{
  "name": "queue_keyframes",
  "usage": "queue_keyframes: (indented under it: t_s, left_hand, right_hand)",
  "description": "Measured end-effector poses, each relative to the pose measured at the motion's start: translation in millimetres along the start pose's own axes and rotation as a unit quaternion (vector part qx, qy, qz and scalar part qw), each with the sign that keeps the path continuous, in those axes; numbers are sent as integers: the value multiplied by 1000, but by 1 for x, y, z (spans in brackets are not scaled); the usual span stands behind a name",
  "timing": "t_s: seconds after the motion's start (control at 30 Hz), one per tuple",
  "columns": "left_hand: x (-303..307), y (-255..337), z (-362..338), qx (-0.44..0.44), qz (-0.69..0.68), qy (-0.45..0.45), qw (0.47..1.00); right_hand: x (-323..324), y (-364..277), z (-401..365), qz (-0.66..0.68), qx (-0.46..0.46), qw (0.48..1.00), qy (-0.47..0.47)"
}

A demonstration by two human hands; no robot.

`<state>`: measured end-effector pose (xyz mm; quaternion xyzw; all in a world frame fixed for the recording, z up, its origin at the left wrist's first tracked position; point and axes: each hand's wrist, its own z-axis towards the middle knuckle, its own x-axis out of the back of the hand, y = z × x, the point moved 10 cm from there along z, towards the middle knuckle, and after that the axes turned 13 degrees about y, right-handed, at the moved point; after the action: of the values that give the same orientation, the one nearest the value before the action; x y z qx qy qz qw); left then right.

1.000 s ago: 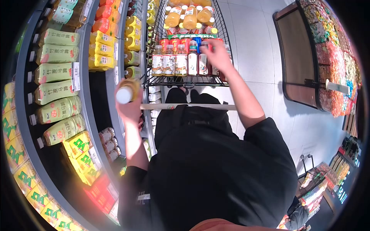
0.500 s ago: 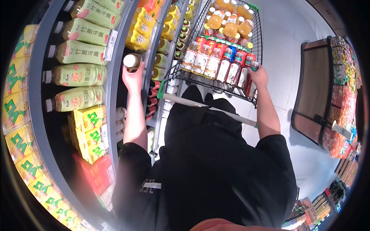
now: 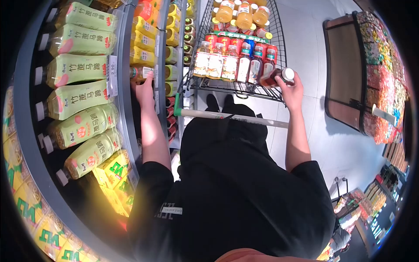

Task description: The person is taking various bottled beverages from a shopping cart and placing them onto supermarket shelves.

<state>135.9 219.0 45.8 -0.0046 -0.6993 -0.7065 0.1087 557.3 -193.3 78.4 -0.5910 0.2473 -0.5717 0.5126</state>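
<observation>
My left hand (image 3: 145, 91) reaches into the shelf at the left, its fingers closed round a bottle (image 3: 140, 73) lying on its side next to yellow-labelled bottles (image 3: 142, 56). Most of that bottle's far end is hidden in shadow. My right hand (image 3: 293, 89) grips a dark drink bottle (image 3: 273, 79) with a white cap, tilted over the near right corner of the shopping cart (image 3: 257, 95). Beside it in the cart stand red-capped bottles with white labels (image 3: 216, 62) and dark bottles with teal caps (image 3: 255, 65).
Amber juice bottles (image 3: 244, 16) fill the cart's far part. The cart's pale handle (image 3: 205, 114) crosses before my body. Green-labelled bottles (image 3: 80, 70) and yellow cartons (image 3: 115, 170) line the left shelf. A brown-sided display bin (image 3: 345, 70) with wrapped goods stands right on the tiled floor.
My left hand's bottle has gone from cap-up to lying on the shelf. My right hand has raised a bottle at the cart's corner and tilted it. The view has shifted.
</observation>
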Motion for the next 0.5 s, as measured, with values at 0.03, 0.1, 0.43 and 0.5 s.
queue_keyframes:
  t_s: [0.03, 0.1, 0.43, 0.5]
  left_hand:
    - [-1, 0, 3, -8, -2, -6, 1000]
    - [-2, -2, 1, 9, 9, -3, 1000]
    - [15, 4, -54, -195, 269, 117, 936]
    - [-33, 36, -119, -199, 197, -79, 957]
  right_hand:
    - [-2, -7, -4, 89, -25, 996, -6]
    - [-2, -26, -6, 127, -50, 991, -1]
    - [-51, -68, -7, 296, -69, 935, -183]
    - [-63, -72, -15, 372, -106, 895, -223]
